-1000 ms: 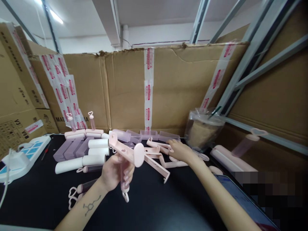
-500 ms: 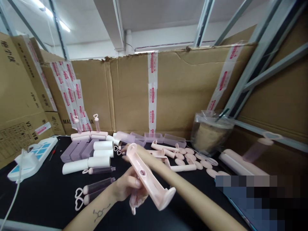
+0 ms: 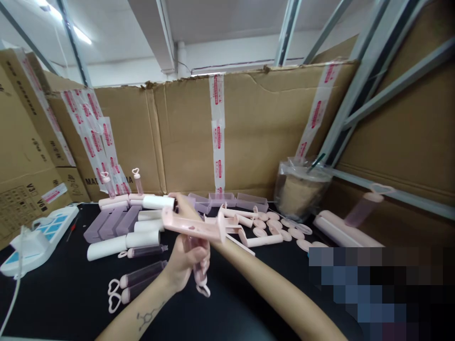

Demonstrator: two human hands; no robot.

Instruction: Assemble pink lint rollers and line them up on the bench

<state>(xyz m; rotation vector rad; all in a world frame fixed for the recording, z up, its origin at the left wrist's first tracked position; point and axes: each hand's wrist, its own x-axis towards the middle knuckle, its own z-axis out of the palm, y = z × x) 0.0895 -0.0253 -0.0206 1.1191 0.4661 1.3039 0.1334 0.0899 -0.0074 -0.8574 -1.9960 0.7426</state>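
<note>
My left hand point(image 3: 194, 258), closed, grips a clear pinkish tube point(image 3: 199, 274) with a pink ring handle at its lower end. Above the fist sits a pale pink trough-shaped holder point(image 3: 194, 228) with raised rounded ends, apparently joined to the tube's top. Reaching past it, my right hand point(image 3: 181, 201) is at the back of the table, its fingers closed at the right end of a white cardboard-like tube point(image 3: 159, 202). The pink holder partly covers that wrist. More white tubes point(image 3: 143, 237) lie just in front.
Purple boxes point(image 3: 106, 225) and heart-handled clear tubes point(image 3: 142, 274) lie left. Pink holders point(image 3: 265, 240) and several pink discs point(image 3: 273, 223) lie right, near a bagged drink cup point(image 3: 300, 192). A power strip point(image 3: 42, 237) sits far left; a cardboard wall point(image 3: 185, 137) stands behind.
My left hand has turned the pink holder from a steep slant to nearly level. My right hand has moved left and back, and the white tube beside it has shifted left and up.
</note>
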